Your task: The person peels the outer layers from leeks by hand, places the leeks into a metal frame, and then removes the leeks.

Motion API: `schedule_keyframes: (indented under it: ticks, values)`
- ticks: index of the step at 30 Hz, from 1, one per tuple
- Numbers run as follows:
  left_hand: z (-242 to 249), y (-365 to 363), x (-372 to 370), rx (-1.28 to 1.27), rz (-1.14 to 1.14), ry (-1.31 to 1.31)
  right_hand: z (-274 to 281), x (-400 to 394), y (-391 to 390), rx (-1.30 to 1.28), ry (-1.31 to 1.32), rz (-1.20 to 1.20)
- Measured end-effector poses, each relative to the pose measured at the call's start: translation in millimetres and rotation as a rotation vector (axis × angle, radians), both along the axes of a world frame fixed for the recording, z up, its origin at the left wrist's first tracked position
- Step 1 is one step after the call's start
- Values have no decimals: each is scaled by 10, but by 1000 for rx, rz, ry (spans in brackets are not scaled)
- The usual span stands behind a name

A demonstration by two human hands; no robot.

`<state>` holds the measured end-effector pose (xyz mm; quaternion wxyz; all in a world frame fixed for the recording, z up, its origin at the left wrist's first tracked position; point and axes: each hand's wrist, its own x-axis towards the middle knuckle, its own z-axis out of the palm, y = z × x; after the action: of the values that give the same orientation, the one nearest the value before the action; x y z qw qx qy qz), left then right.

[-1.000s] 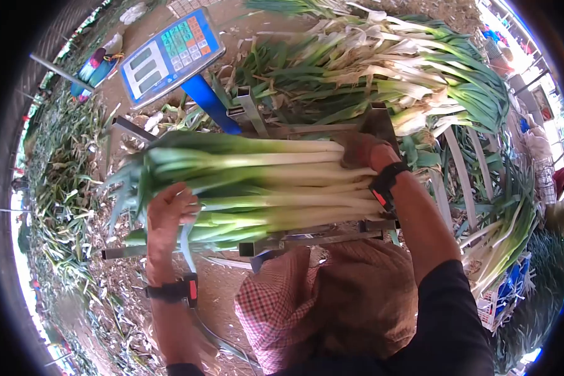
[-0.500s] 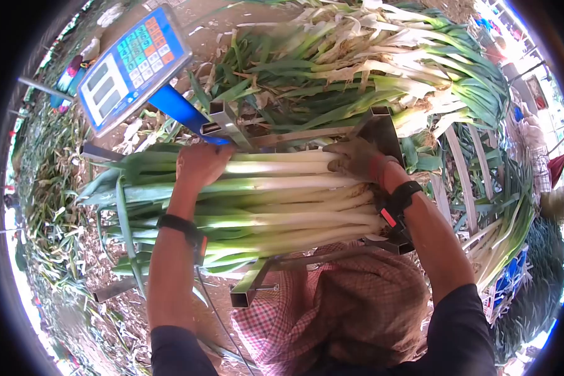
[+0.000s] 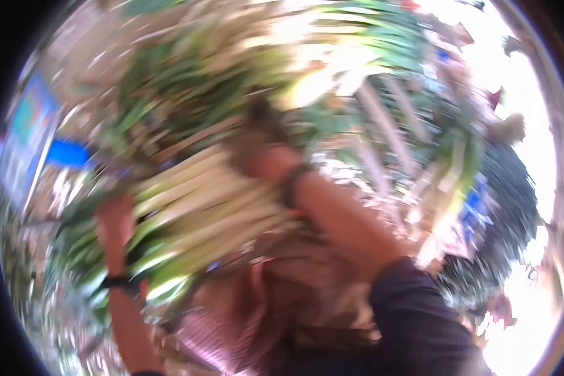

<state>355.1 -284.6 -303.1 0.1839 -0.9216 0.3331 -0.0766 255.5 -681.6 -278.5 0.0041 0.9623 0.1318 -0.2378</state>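
Note:
Several leeks (image 3: 207,200) lie side by side in a metal frame in front of me, white stems to the right and green leaves to the left. My left hand (image 3: 116,216) is at the leafy side of the bundle, where the stems turn green. At the white ends, my right hand (image 3: 263,160) is at the upper corner of the bundle, near a dark upright of the frame. Motion blur smears the fingers of both hands, so their grip cannot be made out.
A scale display (image 3: 28,138) on a blue post (image 3: 69,152) stands at the left. Beyond the frame lies a big heap of leeks (image 3: 332,37). Wooden slats (image 3: 388,125) and more leeks (image 3: 448,188) are on the right, beside a dark green pile (image 3: 504,194).
The view has swung right, so the scale and bundle appear farther left. My left hand sits lower, toward the leaves; my right hand stays at the white ends. The picture is now blurred.

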Motion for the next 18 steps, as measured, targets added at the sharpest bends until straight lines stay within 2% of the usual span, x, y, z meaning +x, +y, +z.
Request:
schedule_keyframes:
  ticks: [1, 4, 5, 6, 8, 9, 10, 12, 13, 14, 15, 16, 18]
  values:
    - [-67, 59, 41, -22, -30, -20, -12, -19, -3, -24, -14, 28]
    - [-378, 359, 398, -119, 258, 152, 338, 98, 21, 100, -196, -23]
    - [-182, 202, 334, -278, 255, 240, 550, 80, 18, 170, -259, -69]
    - [-131, 161, 336, -390, 279, 294, 810, 1, -39, 477, -284, -345]
    - [-55, 243, 355, -608, 335, 406, 1243, -349, -244, 763, -525, -302]
    - [108, 229, 332, -618, 458, 523, 1415, -600, -438, 895, -591, -329]
    - [169, 271, 312, -595, 377, 483, 1572, -842, -671, 1029, -659, -354]
    - [181, 559, 350, -553, 204, 399, 1560, -1310, -1260, 997, -648, -501]
    - [164, 775, 429, -259, 71, 260, 1416, -1578, -1566, 866, -725, -637]
    - [149, 986, 506, 6, -76, 84, 1220, -1839, -1840, 879, -733, -821]
    - [182, 1029, 545, 77, -109, 51, 1023, -2127, -2209, 477, -617, -864]
    - [214, 991, 553, 28, -55, 100, 851, -2431, -2474, 415, -591, -1006]
    - [284, 834, 477, -282, 166, 270, 628, -3050, -2918, 331, -556, -1332]
